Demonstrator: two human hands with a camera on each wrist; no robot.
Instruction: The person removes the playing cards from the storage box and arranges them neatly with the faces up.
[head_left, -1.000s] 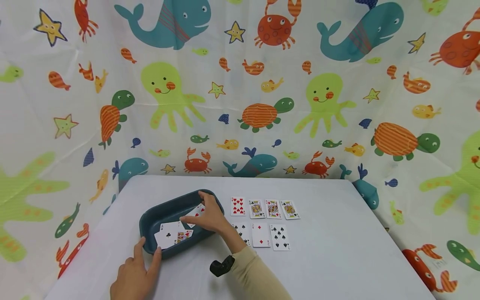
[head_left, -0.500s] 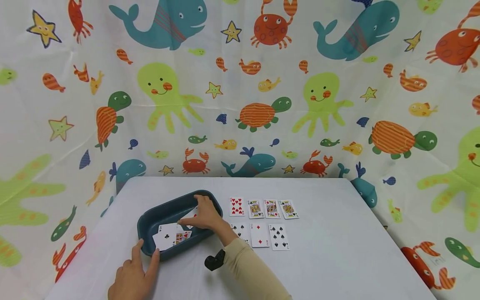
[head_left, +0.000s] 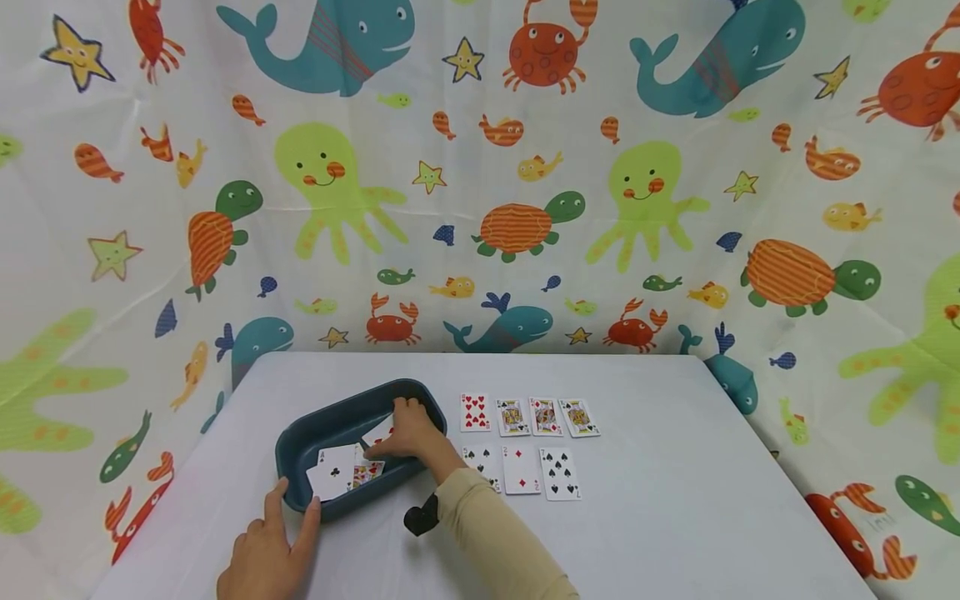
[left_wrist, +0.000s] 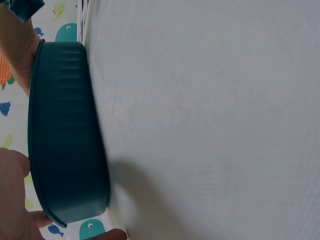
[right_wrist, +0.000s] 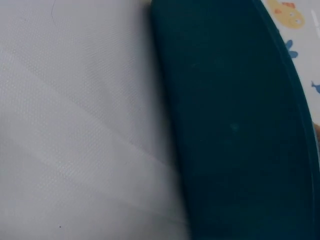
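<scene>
A dark teal oblong tray (head_left: 330, 412) stands at a slant on the white table. In the head view, my left hand (head_left: 262, 550) holds its near left corner, with thumb and forefinger on either side. Inside the tray lie an ace of clubs (head_left: 330, 473), a face card (head_left: 367, 472) partly beneath other cards, and a red-suited card (head_left: 378, 431). My right hand (head_left: 414, 437) reaches into the tray over the red-suited card, fingers bent down and thumb apart; whether it grips the card is hidden. The tray's outer wall (right_wrist: 240, 125) fills much of the right wrist view.
Right of the tray lie two rows of face-up cards. The far row has a ten of hearts (head_left: 475, 412) and kings, such as the king of diamonds (head_left: 546, 417). Nearer are a two of diamonds (head_left: 521, 471) and seven of spades (head_left: 559, 473). A sea-animal cloth (head_left: 450, 208) hangs behind.
My right hand has come down lower into the tray, its fingers drawing in from the far rim toward the red-suited card. My left hand stays at the corner.
</scene>
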